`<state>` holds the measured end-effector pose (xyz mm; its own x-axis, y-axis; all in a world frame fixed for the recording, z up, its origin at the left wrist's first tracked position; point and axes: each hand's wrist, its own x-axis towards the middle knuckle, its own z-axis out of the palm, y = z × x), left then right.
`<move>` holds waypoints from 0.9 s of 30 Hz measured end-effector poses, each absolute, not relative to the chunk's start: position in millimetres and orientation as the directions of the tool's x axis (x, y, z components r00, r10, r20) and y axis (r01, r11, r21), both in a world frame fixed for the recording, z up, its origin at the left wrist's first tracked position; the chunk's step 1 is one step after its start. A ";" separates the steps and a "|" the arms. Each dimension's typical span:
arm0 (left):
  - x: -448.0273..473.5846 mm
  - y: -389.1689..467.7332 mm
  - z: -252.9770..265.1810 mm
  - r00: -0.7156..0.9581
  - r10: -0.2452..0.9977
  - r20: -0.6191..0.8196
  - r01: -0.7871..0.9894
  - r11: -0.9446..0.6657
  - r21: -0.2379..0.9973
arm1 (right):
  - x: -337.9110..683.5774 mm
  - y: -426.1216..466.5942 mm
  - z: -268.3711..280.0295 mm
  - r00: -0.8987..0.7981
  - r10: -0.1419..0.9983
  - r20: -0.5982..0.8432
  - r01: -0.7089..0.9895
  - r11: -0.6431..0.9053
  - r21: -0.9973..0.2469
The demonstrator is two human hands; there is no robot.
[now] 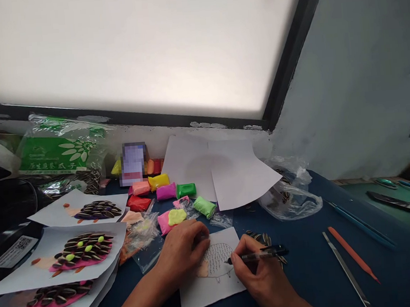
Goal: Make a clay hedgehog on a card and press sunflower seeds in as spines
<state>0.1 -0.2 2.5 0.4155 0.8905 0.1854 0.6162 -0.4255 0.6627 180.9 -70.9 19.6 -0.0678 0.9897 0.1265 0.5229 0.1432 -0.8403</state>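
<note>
Two hands work low centre: the left hand (184, 252) lies flat steadying the white hedgehog-sketch paper (211, 285), while the right hand (260, 274) pinches a black pen (259, 254) for drawing.

Your left hand (183, 252) on drawing sheet (210, 271), pen (259, 254) in right hand (260, 274); clay packets (165, 194) behind, finished sheets (57, 259) left.

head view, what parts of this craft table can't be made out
- Hedgehog drawing, head view: its left part is hidden under the left hand.
- Pen: its tip is too small to show whether it touches the paper; the right hand covers part of the barrel.
- Package behind the clay packets: blurred, unreadable.
- Lowest seed picture: cut off by the bottom left edge.
- Tools at far right: too small and blurred to identify.
</note>
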 end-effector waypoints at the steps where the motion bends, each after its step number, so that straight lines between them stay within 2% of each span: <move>1: 0.0 -0.2 2.6 0.418 0.889 0.185 0.616 -0.427 0.662 | 181.6 -70.5 19.2 -0.068 0.988 0.139 0.532 0.154 -0.833; 27: -0.4 -0.9 2.8 0.416 0.889 0.192 0.613 -0.431 0.663 | 181.1 -70.2 15.4 -0.108 0.982 0.153 0.571 0.187 -0.799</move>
<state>-0.4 -0.9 2.8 0.4164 0.8886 0.1923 0.6128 -0.4306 0.6627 181.1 -70.2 15.4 -0.1077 0.9823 0.1534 0.5711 0.1875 -0.7992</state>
